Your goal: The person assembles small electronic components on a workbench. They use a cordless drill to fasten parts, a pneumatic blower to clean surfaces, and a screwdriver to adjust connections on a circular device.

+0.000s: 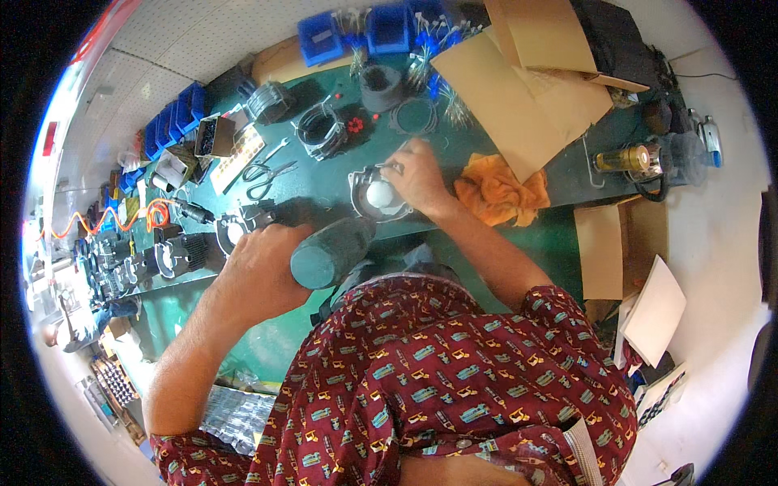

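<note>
Here, a dark green cylindrical tool (328,251) is gripped by the left hand (263,263), whose fingers are wrapped closed around its body; the tool is held tilted above the near edge of the green bench (486,154), its round end turned toward the camera. The right hand (417,174) is laid on the far rim of a grey metal housing (374,194) that sits on the bench near its front edge, just beyond the tool. The fingers of that hand (401,166) are drawn together at the rim, seemingly pinching a small metal piece, though what exactly is pinched cannot be told. A white round part is seen in the middle of the housing. Just right of the right hand an orange cloth (498,190) is bunched on the bench. Scissors (263,174) are laid to the left, well apart from both hands, and blue bins (389,28) are lined along the far edge beside sheets of cardboard (519,89).
</note>
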`<state>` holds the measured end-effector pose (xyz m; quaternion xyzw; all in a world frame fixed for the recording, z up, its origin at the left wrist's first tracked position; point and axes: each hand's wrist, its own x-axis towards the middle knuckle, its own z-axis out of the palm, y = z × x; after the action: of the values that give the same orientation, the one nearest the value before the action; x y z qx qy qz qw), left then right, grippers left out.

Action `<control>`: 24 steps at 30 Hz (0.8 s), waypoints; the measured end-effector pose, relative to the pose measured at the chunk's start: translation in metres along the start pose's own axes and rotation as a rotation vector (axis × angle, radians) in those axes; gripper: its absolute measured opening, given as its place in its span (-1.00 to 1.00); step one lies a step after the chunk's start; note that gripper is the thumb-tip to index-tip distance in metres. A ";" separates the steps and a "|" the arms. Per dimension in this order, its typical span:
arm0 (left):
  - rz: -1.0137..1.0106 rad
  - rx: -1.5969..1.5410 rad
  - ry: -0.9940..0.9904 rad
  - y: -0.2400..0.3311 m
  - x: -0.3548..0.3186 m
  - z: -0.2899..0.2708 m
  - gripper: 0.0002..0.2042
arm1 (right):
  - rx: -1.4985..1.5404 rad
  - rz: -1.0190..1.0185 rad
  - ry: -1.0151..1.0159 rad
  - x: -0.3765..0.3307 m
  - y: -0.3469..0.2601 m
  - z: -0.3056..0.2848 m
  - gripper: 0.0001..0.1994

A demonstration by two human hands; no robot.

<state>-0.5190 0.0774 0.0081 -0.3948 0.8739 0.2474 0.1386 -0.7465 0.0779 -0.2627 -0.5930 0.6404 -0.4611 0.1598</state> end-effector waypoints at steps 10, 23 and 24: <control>0.022 0.082 -0.047 0.021 0.006 -0.003 -0.67 | 0.023 0.046 0.017 -0.005 -0.001 0.007 -0.84; -0.115 -0.042 0.006 0.019 -0.002 0.009 -0.64 | 0.020 0.020 0.033 -0.007 -0.001 0.014 -0.81; -0.083 -0.037 0.024 0.013 -0.005 0.012 -0.63 | 0.018 0.029 0.027 -0.007 -0.002 0.016 -0.81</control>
<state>-0.5248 0.0945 0.0047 -0.4361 0.8536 0.2528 0.1311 -0.7320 0.0780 -0.2716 -0.5760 0.6467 -0.4727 0.1631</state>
